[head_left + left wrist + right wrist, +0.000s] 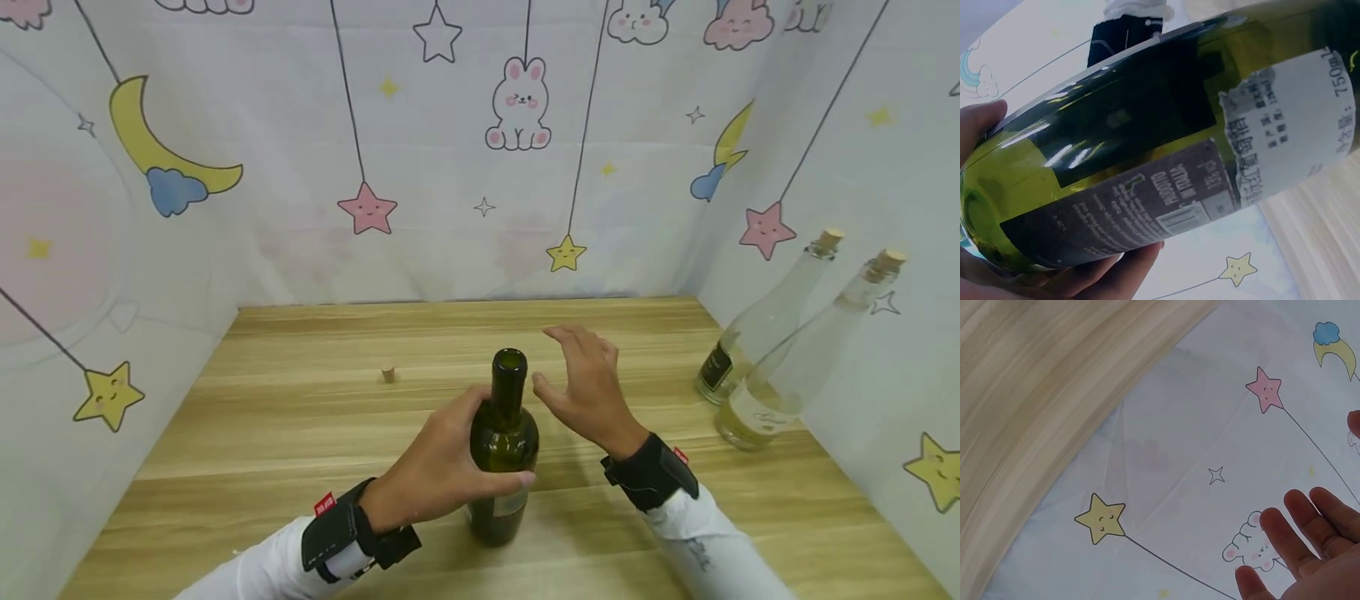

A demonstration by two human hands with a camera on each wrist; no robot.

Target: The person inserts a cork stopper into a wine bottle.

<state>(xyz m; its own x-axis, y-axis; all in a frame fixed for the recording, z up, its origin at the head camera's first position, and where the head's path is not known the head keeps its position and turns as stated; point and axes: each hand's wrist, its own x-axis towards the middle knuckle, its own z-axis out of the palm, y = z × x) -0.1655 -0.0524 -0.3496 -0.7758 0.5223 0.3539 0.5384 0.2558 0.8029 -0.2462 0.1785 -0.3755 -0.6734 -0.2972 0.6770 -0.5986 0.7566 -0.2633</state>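
A dark green glass wine bottle (pixel 508 442), uncorked at the mouth, stands near the middle of the wooden table. My left hand (pixel 442 458) grips it round the shoulder, thumb across the near side. The left wrist view shows the bottle's dark label (pixel 1122 206) and a torn white label (pixel 1297 125), with fingers curled on its far side. To the right of the bottle neck, my right hand (pixel 588 387) is raised with fingers spread and touches nothing. A small cork (pixel 387 374) stands on the table, left of the bottle and farther back.
Two clear glass bottles with corks stand at the table's right side: one with a dark label (pixel 716 367), one with a pale label (pixel 761 412). A printed cloth (pixel 450 150) hangs behind the table and along both sides.
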